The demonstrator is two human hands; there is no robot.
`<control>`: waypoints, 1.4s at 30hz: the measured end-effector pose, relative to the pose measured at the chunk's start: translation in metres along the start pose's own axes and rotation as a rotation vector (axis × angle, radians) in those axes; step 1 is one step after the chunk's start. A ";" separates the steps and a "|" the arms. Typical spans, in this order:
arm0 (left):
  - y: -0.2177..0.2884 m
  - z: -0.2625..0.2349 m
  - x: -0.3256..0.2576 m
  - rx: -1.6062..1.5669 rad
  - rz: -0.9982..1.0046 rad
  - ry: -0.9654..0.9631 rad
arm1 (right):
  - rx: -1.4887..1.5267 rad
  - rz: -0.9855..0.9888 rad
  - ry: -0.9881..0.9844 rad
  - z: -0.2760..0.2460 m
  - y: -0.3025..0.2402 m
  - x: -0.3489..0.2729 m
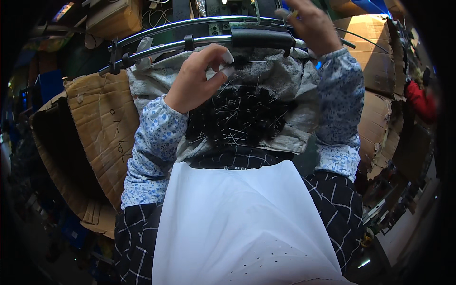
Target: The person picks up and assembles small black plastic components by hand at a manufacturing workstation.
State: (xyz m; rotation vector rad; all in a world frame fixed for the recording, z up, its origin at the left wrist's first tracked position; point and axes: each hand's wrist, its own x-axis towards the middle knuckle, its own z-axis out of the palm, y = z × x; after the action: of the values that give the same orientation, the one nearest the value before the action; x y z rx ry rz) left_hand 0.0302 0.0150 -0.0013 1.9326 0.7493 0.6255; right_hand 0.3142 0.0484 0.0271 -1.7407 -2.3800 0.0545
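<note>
A pile of small black parts with thin metal pins (242, 116) lies on a grey cloth (294, 80) in my lap. My left hand (197, 78) hovers over the pile's far edge, thumb and fingers pinched on one small black part with a pin (240, 61). My right hand (311, 23) is raised at the machine behind, its fingers closed around a small yellowish piece at a curved metal rail (190, 24). A black padded bar (261, 38) runs between the two hands. Both sleeves are blue flowered fabric.
A worn, open cardboard box (102, 128) stands at my left. More cardboard boxes (375, 71) are stacked at the right, and beyond them is a person in a red sleeve (420, 99). A white cloth (237, 218) covers my checked lap.
</note>
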 end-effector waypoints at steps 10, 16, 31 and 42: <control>-0.013 -0.003 -0.037 0.071 -0.167 0.089 | 0.612 0.032 0.060 0.034 -0.048 0.005; -0.026 0.020 -0.083 0.161 -0.281 -0.439 | -0.107 0.241 0.298 0.064 0.010 0.042; -0.035 0.037 -0.093 0.327 -0.277 -0.392 | -0.027 0.248 0.215 0.071 0.020 0.056; -0.008 -0.015 -0.077 0.192 -0.187 -0.233 | -0.345 0.263 0.352 0.081 0.025 0.035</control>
State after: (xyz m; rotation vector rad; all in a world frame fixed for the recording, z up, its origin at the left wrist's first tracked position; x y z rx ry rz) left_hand -0.0346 -0.0288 -0.0108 2.0357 0.8526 0.2150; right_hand 0.3130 0.0957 -0.0517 -2.0013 -1.9827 -0.6063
